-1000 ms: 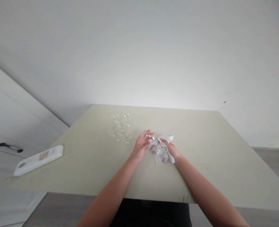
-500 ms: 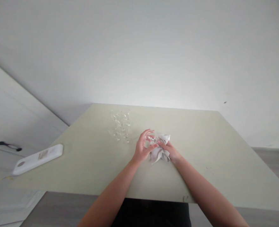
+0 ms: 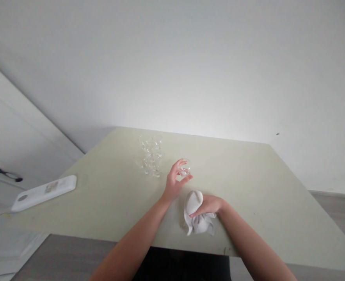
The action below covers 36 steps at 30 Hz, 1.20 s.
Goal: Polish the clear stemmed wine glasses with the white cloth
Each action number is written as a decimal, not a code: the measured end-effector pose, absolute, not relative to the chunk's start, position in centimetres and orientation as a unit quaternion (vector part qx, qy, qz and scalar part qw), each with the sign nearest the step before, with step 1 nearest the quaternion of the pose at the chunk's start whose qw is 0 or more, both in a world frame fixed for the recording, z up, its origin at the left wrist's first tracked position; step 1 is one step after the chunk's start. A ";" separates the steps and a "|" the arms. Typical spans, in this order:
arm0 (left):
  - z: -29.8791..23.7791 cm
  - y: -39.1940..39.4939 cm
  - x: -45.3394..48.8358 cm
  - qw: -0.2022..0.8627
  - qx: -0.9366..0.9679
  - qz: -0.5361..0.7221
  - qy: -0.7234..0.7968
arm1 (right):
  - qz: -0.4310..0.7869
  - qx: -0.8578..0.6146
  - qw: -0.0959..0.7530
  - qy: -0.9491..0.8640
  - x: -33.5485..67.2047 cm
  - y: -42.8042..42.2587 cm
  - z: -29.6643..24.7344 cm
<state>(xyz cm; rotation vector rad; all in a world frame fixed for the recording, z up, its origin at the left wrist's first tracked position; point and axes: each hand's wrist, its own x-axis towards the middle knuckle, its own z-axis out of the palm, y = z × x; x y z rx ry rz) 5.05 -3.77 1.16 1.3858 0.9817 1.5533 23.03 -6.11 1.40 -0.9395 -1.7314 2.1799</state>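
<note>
My left hand (image 3: 175,180) is curled around a small clear glass (image 3: 185,168), thumb on the near side and fingers on the far side. Nearer to me, my right hand (image 3: 209,205) grips a crumpled white cloth (image 3: 200,224), part of which bulges up above the thumb. Cloth and glass are apart from each other. Left of the held glass, several clear stemmed glasses (image 3: 152,156) stand grouped on the table; their outlines blend into one another.
The pale table (image 3: 116,210) reaches back to a white wall (image 3: 190,70). At its left edge lies a long white device (image 3: 45,193) with a cord. A white cabinet with a dark handle (image 3: 7,174) stands to the left.
My right hand has drawn the cloth away from the glass, toward me, and turned inward. My left hand keeps hold of the glass in nearly the same place.
</note>
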 end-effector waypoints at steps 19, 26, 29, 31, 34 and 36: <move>-2.4 -2.6 6.2 0.369 0.627 0.472 0.499 | 0.726 -0.339 0.096 -0.590 23.0 -6.0 0.5; -1.0 -3.1 5.9 0.333 0.681 0.427 0.492 | 0.719 -0.334 0.102 -0.601 23.0 -5.9 0.4; -0.9 -3.2 6.0 0.316 0.714 0.422 0.462 | 0.712 -0.333 0.105 -0.610 23.1 -5.8 0.4; -1.1 -3.1 6.0 0.307 0.737 0.422 0.430 | 0.700 -0.332 0.108 -0.623 23.1 -5.8 0.3; -1.4 -2.8 6.0 0.291 0.768 0.409 0.397 | 0.687 -0.332 0.106 -0.637 23.1 -5.6 0.0; -1.6 -2.8 5.9 0.278 0.787 0.396 0.384 | 0.685 -0.333 0.102 -0.639 23.2 -5.6 -0.1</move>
